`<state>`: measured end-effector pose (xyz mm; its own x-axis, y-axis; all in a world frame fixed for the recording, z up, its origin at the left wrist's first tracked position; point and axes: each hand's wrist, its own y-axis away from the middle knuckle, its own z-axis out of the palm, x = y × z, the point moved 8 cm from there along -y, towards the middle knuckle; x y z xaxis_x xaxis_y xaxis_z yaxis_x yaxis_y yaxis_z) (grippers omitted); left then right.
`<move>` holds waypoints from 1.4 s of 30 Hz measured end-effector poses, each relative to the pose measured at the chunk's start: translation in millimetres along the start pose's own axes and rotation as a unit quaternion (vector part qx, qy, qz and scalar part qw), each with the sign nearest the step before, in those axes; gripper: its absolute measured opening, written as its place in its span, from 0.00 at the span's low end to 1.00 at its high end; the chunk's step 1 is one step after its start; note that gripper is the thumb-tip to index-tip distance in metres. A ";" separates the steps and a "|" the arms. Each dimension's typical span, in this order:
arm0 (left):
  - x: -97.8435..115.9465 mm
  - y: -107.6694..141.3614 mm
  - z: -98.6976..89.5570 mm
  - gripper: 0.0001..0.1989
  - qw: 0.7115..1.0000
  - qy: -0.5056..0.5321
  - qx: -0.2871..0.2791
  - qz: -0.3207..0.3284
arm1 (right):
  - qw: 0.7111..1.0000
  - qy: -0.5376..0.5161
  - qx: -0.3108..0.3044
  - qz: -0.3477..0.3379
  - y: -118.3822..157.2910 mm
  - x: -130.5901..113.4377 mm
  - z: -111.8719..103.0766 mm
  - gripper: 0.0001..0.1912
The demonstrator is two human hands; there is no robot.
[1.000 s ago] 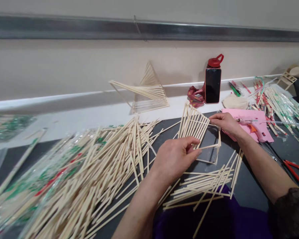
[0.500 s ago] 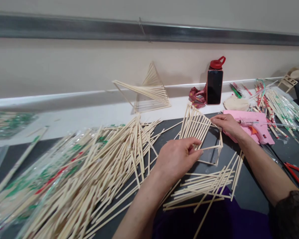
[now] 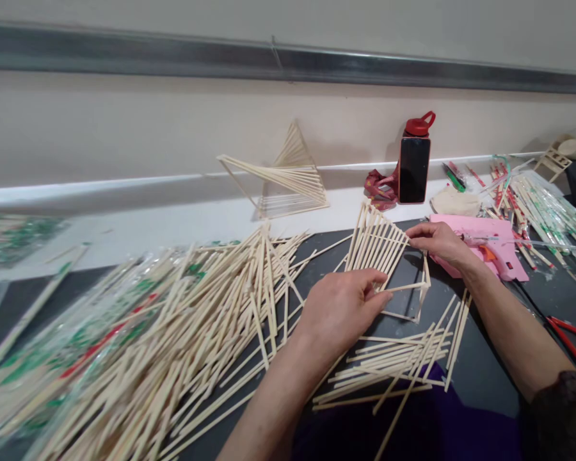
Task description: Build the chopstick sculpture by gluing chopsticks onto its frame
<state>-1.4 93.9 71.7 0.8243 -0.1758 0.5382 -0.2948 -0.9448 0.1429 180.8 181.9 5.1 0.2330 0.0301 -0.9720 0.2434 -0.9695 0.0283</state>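
Observation:
A small frame of joined wooden sticks (image 3: 375,248) stands on the dark table, its slats fanned side by side. My left hand (image 3: 348,304) pinches it at the near left, thumb and fingers closed around a stick of the frame. At the far right corner, my right hand (image 3: 436,241) grips a stick between thumb and fingertips. Loose cut sticks (image 3: 388,365) lie in front of the frame. To the left spreads a big pile of chopsticks (image 3: 187,339). A pink glue gun (image 3: 492,251) rests on a pink sheet (image 3: 492,225) beyond my right hand.
A twisted stick model (image 3: 288,176) stands by the wall. Near it are a phone (image 3: 414,169) leaning on a red-capped bottle (image 3: 418,123) and a dark red wrapper (image 3: 380,189). Packaged chopsticks (image 3: 547,208) lie at right, red-handled pliers (image 3: 573,339) at the right edge.
Both hands keep hold of the stick frame in almost the same place. The view has shifted very slightly; nothing else visibly moved.

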 end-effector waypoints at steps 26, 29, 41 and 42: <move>15.5 4.7 7.3 0.13 0.994 -0.105 0.013 0.015 | 0.990 0.092 0.047 0.092 100.3 -12.9 -22.2 0.11; 20.0 8.2 10.1 0.14 0.989 -0.147 0.009 -0.002 | 0.990 0.053 -0.015 0.133 117.0 -4.8 1.6 0.13; 32.4 24.5 22.3 0.17 0.979 -0.189 0.077 0.000 | 0.989 0.088 0.119 0.005 116.8 -24.7 24.9 0.11; 32.5 25.3 23.3 0.17 0.978 -0.192 0.080 0.000 | 0.986 0.094 0.135 -0.003 120.7 -26.0 22.7 0.12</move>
<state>29.2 57.8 73.4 0.9542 -0.2374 0.1821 -0.2406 -0.9706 -0.0046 182.8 58.5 28.5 0.4088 0.0553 -0.9110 -0.0081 -0.9979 -0.0642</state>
